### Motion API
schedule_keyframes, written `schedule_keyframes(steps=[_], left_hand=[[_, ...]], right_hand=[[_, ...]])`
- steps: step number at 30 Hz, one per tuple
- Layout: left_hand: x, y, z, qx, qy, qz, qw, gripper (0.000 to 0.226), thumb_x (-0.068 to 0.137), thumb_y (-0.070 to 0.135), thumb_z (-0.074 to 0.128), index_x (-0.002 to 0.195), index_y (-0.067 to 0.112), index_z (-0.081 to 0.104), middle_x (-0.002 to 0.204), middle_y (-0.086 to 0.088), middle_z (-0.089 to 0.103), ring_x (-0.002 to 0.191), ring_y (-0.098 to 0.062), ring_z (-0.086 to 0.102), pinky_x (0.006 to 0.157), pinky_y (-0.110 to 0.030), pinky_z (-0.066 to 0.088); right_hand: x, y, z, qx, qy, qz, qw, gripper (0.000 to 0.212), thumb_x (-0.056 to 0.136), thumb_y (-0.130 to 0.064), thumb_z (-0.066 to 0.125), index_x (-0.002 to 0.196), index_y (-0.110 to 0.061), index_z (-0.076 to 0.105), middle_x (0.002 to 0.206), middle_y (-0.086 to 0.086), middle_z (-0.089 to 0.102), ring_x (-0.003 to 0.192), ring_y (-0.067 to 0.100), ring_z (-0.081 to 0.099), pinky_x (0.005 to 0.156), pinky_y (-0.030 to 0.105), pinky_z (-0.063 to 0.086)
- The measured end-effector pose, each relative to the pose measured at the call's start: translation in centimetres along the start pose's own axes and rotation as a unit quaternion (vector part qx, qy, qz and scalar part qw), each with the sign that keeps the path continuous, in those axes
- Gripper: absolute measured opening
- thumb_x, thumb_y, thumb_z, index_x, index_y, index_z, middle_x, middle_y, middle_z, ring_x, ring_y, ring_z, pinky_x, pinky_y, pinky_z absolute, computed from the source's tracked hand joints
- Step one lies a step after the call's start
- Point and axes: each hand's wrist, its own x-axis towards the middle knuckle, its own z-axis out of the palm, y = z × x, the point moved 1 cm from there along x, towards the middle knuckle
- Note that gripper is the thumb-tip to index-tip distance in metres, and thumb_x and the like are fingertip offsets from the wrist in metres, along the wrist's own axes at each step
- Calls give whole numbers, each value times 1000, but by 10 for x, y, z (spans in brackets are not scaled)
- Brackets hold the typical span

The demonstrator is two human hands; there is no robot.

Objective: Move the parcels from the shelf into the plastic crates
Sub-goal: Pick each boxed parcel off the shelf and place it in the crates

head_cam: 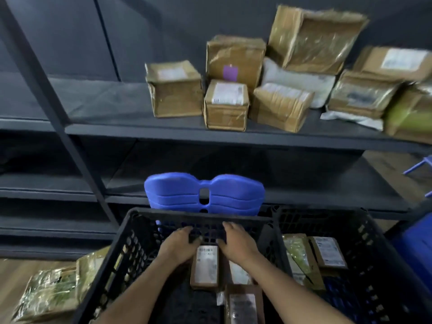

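A black plastic crate [131, 239] sits in front of me with several small brown parcels [204, 267] lying in it. My left hand [177, 247] and my right hand [236, 244] both grip its far wall, fingers curled over the lattice. A second black crate [371, 244] stands to the right and holds a few parcels [328, 252]. On the dark shelf [140, 129] above, several taped cardboard parcels [225, 105] and white mailer bags [297, 80] are piled toward the right.
A stack of blue plastic stools [203, 192] stands behind the crate, under the shelf. Parcels wrapped in shiny tape [53, 291] lie on the wooden floor at lower left. A slanted shelf post [46, 90] runs down the left. The lower shelves look dark.
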Motion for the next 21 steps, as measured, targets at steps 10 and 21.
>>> schedule_keyframes(steps=[10,21], left_hand=[[-15,109,-177,66,125,73,987,65,91,45,53,144,11,37,145,-8,45,134,-23,41,106,-35,39],[1,159,-236,141,193,150,959,59,89,44,56,135,10,42,139,-8,47,130,-25,42,96,-40,43]], right_hand=[[-5,-50,-203,-25,165,-78,983,64,96,-37,49,148,-9,26,152,5,31,141,20,26,111,31,28],[27,-57,-269,-66,213,-62,973,74,92,-35,56,150,-8,18,156,10,20,144,24,18,115,36,27]])
